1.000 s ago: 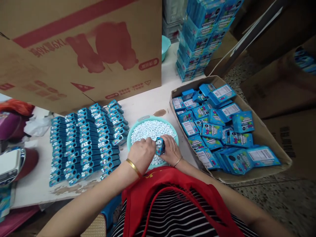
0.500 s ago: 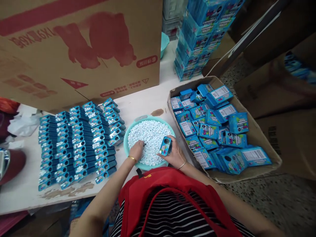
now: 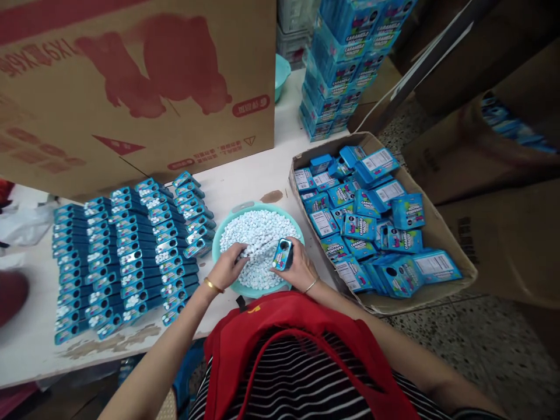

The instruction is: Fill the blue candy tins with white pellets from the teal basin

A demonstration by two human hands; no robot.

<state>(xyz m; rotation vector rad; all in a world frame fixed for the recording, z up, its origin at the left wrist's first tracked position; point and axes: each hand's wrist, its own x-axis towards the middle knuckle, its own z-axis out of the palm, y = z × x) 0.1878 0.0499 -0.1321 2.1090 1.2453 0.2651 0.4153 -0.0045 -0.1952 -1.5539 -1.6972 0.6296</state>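
My right hand (image 3: 301, 269) is closed around a small blue candy box (image 3: 283, 254), its end with a dark round hole facing up. A white candy shows at the box's near corner. This hand is over the right side of a turquoise basin (image 3: 217, 228) full of small white candies (image 3: 258, 224). My left hand (image 3: 228, 265) is at the basin's left side, fingers curled, with the thumb and forefinger tips close together over the candies. What lies between those fingertips is too small to make out.
Rows of blue boxes (image 3: 131, 251) stand on the white table (image 3: 245, 175) to the left. At right, a cardboard tray (image 3: 455, 286) holds many more boxes. Behind are a large carton (image 3: 184, 76) and a stack of wrapped boxes (image 3: 341, 70).
My left hand has drawn back toward the basin's left rim, its thumb and forefinger now showing above the candies. My right hand still holds the box. The view has shifted slightly.
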